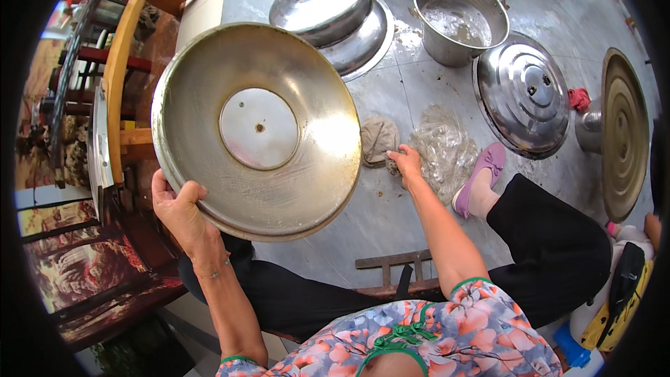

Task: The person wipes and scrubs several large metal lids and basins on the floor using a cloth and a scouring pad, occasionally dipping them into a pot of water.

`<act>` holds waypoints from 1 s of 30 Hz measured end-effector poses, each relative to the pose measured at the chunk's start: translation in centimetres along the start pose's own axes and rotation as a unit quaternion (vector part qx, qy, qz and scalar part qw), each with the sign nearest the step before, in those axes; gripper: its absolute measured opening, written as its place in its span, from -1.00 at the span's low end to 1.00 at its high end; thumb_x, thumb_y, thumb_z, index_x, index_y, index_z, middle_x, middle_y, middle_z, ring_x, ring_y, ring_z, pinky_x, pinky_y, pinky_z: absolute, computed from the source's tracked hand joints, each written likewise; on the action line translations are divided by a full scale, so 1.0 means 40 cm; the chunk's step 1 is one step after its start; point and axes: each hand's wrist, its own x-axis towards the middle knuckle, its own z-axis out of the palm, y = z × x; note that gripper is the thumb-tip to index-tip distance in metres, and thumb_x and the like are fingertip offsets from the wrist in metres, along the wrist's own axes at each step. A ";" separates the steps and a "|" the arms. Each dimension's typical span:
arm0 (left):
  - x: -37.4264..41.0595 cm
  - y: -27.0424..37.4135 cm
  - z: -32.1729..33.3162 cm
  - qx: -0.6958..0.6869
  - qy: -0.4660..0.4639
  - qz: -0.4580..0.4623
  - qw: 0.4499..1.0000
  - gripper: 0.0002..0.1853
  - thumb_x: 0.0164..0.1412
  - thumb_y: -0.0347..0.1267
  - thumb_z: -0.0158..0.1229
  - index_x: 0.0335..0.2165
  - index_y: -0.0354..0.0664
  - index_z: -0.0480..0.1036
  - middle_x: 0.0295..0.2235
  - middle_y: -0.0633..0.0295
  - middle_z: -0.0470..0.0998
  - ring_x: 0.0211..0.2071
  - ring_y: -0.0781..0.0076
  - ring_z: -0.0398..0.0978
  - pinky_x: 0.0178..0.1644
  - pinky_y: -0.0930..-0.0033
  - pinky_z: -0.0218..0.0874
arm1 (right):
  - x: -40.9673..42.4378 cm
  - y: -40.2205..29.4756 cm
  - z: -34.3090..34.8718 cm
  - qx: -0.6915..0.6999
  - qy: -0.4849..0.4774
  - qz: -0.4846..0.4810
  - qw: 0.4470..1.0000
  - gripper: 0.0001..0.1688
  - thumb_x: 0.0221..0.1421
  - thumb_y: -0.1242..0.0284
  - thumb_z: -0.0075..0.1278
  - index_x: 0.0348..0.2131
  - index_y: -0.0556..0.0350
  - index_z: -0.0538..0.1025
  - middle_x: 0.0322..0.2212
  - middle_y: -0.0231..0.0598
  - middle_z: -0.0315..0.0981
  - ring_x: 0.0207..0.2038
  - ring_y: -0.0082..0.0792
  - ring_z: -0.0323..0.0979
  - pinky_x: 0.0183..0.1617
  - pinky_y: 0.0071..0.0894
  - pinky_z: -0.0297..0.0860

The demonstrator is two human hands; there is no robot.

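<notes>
My left hand [183, 209] grips the rim of a large round metal lid [319, 188] at its lower left, thumb over the edge. The lid's hollow inner face is turned up towards me, with yellowish-brown staining around a flat centre disc. Over the floor to the right of the lid, my right hand [407, 163] holds a small dark scouring pad [392, 165] between thumb and fingers. A crumpled grey-brown cloth [379, 139] lies just beyond the pad. Beside that hand is a heap of crumpled clear plastic [445, 146].
A metal pot of sudsy water [458, 26], a shiny ringed lid [523, 94] and an upturned basin [324, 5] stand ahead. At right, a brownish lid [623, 136] stands on edge near a red cloth [579, 99] and another person [633, 235]. Wooden furniture [125, 63] borders the left.
</notes>
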 end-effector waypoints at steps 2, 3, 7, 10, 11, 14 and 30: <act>0.005 -0.001 0.003 -0.005 0.015 0.005 1.000 -0.64 -0.38 -0.76 -0.18 -0.44 -0.34 0.29 -0.51 0.29 0.36 -0.55 0.60 0.25 -0.44 0.68 0.10 | 0.027 -0.021 0.014 -0.084 -0.006 0.012 0.996 -0.76 -0.30 0.46 0.16 -0.48 0.10 0.49 -0.48 -0.24 0.44 -0.40 -0.41 0.35 -0.26 -0.43 0.25; 0.003 -0.002 -0.004 -0.005 0.026 0.003 1.000 -0.64 -0.38 -0.76 -0.18 -0.44 -0.34 0.29 -0.51 0.28 0.36 -0.54 0.60 0.26 -0.44 0.68 0.10 | 0.032 -0.033 0.014 -0.091 -0.023 0.009 0.996 -0.78 -0.30 0.46 0.17 -0.51 0.10 0.49 -0.50 -0.26 0.44 -0.41 -0.42 0.35 -0.27 -0.44 0.24; 0.020 0.000 -0.022 -0.013 0.036 0.004 0.999 -0.61 -0.38 -0.76 -0.17 -0.40 -0.35 0.29 -0.49 0.27 0.37 -0.54 0.58 0.28 -0.43 0.65 0.12 | 0.047 -0.093 0.012 0.081 -0.137 -0.003 0.987 -0.81 -0.28 0.49 0.15 -0.51 0.10 0.48 -0.51 -0.34 0.45 -0.43 -0.41 0.37 -0.31 -0.42 0.27; 0.032 -0.012 -0.057 -0.009 0.039 0.014 0.999 -0.59 -0.37 -0.76 -0.17 -0.37 -0.35 0.29 -0.50 0.26 0.38 -0.53 0.57 0.30 -0.41 0.63 0.15 | -0.043 -0.280 0.002 0.266 -0.302 0.032 0.915 -0.79 -0.23 0.54 0.10 -0.44 0.13 0.46 -0.48 -0.30 0.44 -0.42 -0.39 0.42 -0.31 -0.39 0.35; 0.034 -0.014 -0.059 -0.008 0.034 0.017 0.999 -0.59 -0.36 -0.76 -0.17 -0.37 -0.35 0.29 -0.49 0.26 0.38 -0.53 0.56 0.30 -0.41 0.63 0.16 | -0.045 -0.327 -0.003 0.319 -0.366 0.037 0.873 -0.85 -0.20 0.56 0.06 -0.46 0.11 0.46 -0.49 -0.30 0.43 -0.43 -0.44 0.42 -0.31 -0.44 0.37; 0.038 -0.009 -0.083 -0.026 0.069 0.025 0.997 -0.58 -0.36 -0.76 -0.17 -0.36 -0.35 0.29 -0.49 0.25 0.39 -0.53 0.56 0.30 -0.42 0.62 0.16 | -0.138 -0.495 -0.010 0.403 -0.467 -0.013 0.787 -0.75 -0.18 0.54 0.05 -0.37 0.15 0.42 -0.47 -0.27 0.43 -0.41 -0.40 0.43 -0.34 -0.42 0.40; 0.017 -0.004 0.013 -0.033 -0.010 0.009 0.999 -0.62 -0.40 -0.76 -0.17 -0.43 -0.37 0.31 -0.49 0.27 0.38 -0.53 0.54 0.31 -0.40 0.62 0.18 | 0.104 0.019 -0.247 0.272 -0.065 0.158 0.947 -0.79 -0.17 0.39 0.08 -0.41 -0.03 0.43 -0.51 -0.33 0.41 -0.47 -0.33 0.37 -0.47 -0.16 0.30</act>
